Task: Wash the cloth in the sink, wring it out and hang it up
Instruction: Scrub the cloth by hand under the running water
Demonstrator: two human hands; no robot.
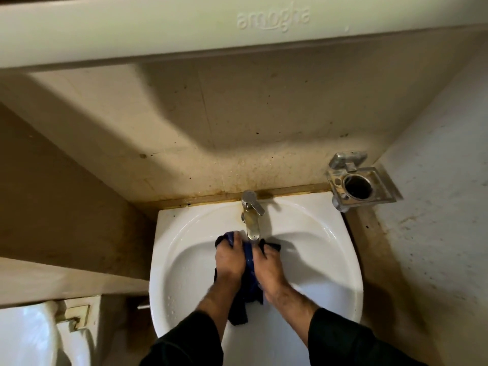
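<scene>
Dark blue cloth (249, 257) bunched under tap, over white sink (330, 260), tail dangling

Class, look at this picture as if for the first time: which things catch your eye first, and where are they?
First come the two hands, left hand and right hand, gripping a dark blue cloth in the middle of the white sink, just under the metal tap. Next, the square metal holder on the wall to the right, above the sink's corner.

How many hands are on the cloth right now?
2: the left hand grips the cloth left of the tap, the right hand grips it on the right, over the sink.
</scene>
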